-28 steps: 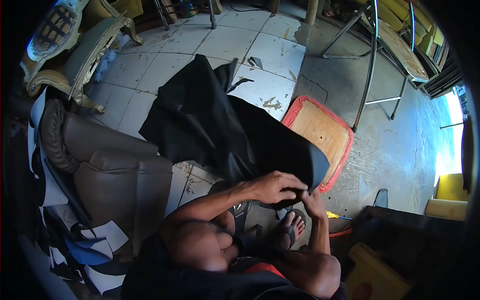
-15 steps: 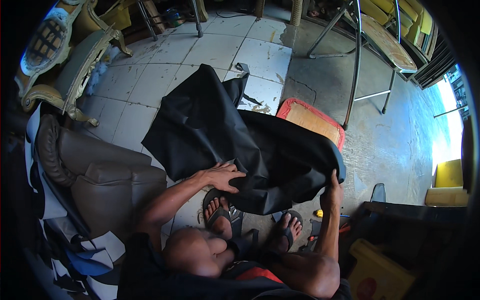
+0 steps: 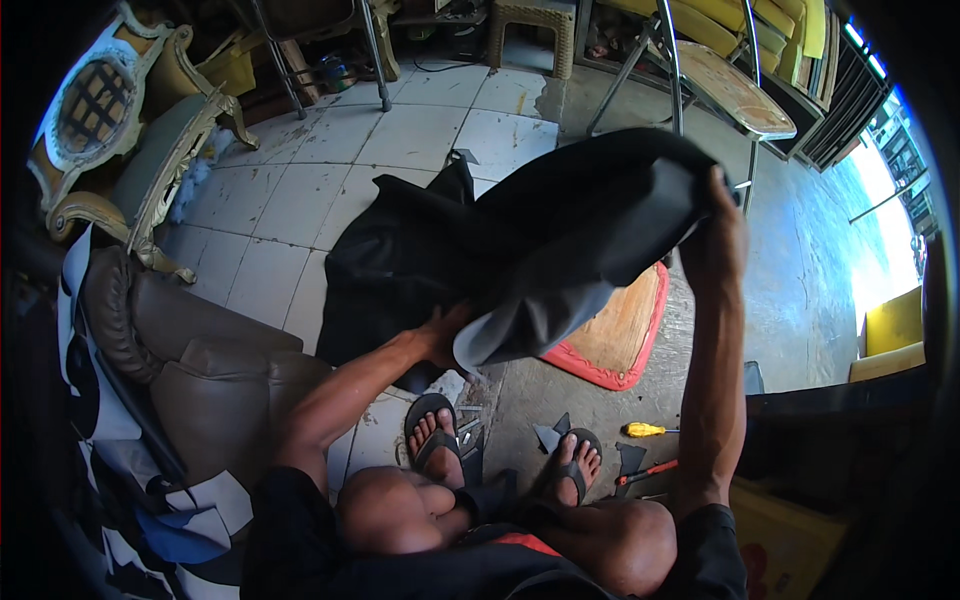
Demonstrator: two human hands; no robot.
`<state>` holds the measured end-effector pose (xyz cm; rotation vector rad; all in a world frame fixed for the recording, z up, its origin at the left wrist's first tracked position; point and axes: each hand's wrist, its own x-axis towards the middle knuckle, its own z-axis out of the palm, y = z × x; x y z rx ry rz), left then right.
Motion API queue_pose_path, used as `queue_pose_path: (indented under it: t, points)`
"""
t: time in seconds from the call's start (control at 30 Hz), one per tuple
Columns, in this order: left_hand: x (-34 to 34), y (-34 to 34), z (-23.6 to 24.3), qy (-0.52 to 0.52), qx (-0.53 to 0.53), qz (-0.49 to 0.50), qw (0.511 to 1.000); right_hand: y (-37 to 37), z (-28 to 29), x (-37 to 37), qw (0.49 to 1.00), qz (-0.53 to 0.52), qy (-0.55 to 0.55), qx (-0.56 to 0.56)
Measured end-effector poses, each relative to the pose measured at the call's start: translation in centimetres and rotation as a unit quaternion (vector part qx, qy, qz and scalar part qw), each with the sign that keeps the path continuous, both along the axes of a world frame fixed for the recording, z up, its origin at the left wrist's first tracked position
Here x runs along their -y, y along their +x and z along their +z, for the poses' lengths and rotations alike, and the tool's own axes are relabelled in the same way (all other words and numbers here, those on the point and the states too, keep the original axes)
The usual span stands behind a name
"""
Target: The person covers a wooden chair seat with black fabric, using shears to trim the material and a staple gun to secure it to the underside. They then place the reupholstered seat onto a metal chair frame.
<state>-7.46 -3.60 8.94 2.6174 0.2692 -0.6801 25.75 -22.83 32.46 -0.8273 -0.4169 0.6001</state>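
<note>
A large sheet of black faux leather (image 3: 420, 235) with a grey underside spreads over the floor in front of me, its right part lifted in a big fold. My right hand (image 3: 718, 235) is closed on the raised edge, well above the floor. At the sheet's near side my left hand (image 3: 443, 335) touches it; the fold and shadow hide its fingers. Below the lifted part lies a wooden panel with red padded edging (image 3: 610, 335), partly covered by the sheet.
A yellow-handled screwdriver (image 3: 645, 430), a red-handled tool (image 3: 648, 472) and dark scraps (image 3: 552, 433) lie near my feet. A brown padded seat (image 3: 220, 375) and offcuts (image 3: 215, 500) are at left. Beyond are a carved chair (image 3: 150, 180), a metal-framed chair (image 3: 730, 90) and a woven stool (image 3: 535, 30).
My right hand has risen and moved away from me, lifting the sheet's right edge and turning up its grey underside. My left hand has shifted slightly, and more of the red-edged panel shows.
</note>
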Motion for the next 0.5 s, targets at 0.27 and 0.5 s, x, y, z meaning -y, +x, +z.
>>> queue_pose_path:
  t: [0.27,0.5]
  points:
    - [9.3,5.9,4.3,-0.173,0.409,0.250,0.860,-3.7,11.1,-0.3,0.976,-0.072,0.062,0.196]
    - [-4.3,16.5,21.0,-0.164,0.629,0.304,0.696,1.0,22.1,-6.6,0.735,-0.102,-0.028,0.670]
